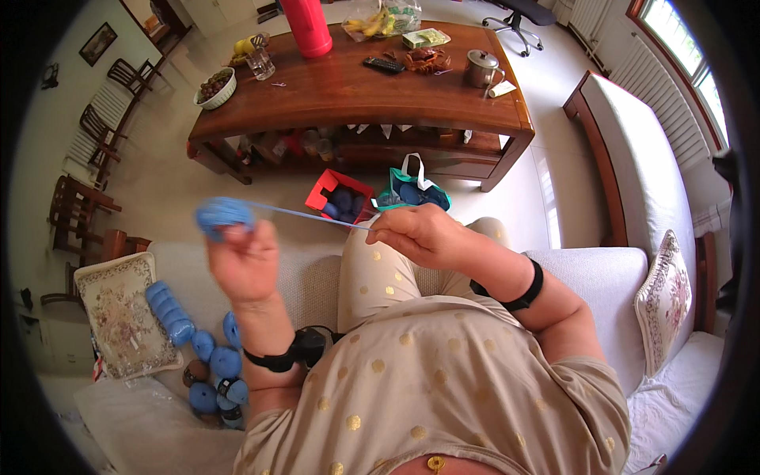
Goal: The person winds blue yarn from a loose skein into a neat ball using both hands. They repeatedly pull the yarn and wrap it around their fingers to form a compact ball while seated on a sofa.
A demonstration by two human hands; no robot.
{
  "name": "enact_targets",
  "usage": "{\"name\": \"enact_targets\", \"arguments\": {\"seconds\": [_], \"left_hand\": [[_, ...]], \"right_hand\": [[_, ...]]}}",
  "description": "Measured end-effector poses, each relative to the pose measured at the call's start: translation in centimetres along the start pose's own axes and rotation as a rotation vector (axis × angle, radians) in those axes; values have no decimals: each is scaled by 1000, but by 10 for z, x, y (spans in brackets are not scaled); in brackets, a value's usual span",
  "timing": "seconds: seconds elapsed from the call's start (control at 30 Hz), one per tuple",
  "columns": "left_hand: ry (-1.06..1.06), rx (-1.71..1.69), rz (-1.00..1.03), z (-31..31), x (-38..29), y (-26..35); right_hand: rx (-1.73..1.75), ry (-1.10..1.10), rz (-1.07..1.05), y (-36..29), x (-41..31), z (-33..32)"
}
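Note:
A ball of blue yarn (221,215) is held up in the fingers of my left hand (244,261), slightly blurred. From it a taut strand of blue yarn (309,214) runs across to my right hand (415,234), which pinches it between thumb and fingers above my lap. Below the strand, a red box (316,199) on the floor holds several dark blue yarn balls (342,203). Beside that box stands a teal bag (389,193) with white handles and dark blue contents.
On the sofa (309,285) to my left lie several blue yarn balls (225,362), a wrapped row of blue yarn (169,312) and a floral cushion (122,314). Ahead, a wooden coffee table (332,89) carries a fruit bowl (222,95), a red flask (306,27) and a metal mug (481,68).

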State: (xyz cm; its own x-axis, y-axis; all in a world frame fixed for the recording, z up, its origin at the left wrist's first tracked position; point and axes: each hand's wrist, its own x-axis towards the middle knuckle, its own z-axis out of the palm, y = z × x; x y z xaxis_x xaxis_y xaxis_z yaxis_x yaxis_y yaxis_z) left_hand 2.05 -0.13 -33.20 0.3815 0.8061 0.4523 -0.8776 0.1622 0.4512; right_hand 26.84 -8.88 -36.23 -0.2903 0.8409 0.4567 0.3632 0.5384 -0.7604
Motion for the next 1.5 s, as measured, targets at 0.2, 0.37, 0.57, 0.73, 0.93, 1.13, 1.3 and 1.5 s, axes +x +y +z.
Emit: {"name": "enact_targets", "arguments": {"seconds": [0.2,0.37,0.57,0.73,0.93,1.13,1.3,1.5], "left_hand": [[296,632,226,11,15,4],[-48,1520,-29,4,2,-44],[-448,918,-590,13,-15,-48],[123,524,-278,6,-9,-55],[-305,1392,-421,-4,-18,-63],[-12,289,-379,-3,-19,-48],[223,205,145,-4,10,-12],[64,1514,145,-1,5,-35]], "right_hand": [[-388,-100,-250,-45,-4,-13],[-474,-58,-263,-52,-1,-22],[-197,208,14,-3,19,-25],[-376,-209,52,-8,-3,19],[-166,-43,-43,-4,10,-5],[8,-187,196,10,13,14],[-175,-129,-41,-24,-1,5],[-494,-94,-191,-59,11,-24]]}}
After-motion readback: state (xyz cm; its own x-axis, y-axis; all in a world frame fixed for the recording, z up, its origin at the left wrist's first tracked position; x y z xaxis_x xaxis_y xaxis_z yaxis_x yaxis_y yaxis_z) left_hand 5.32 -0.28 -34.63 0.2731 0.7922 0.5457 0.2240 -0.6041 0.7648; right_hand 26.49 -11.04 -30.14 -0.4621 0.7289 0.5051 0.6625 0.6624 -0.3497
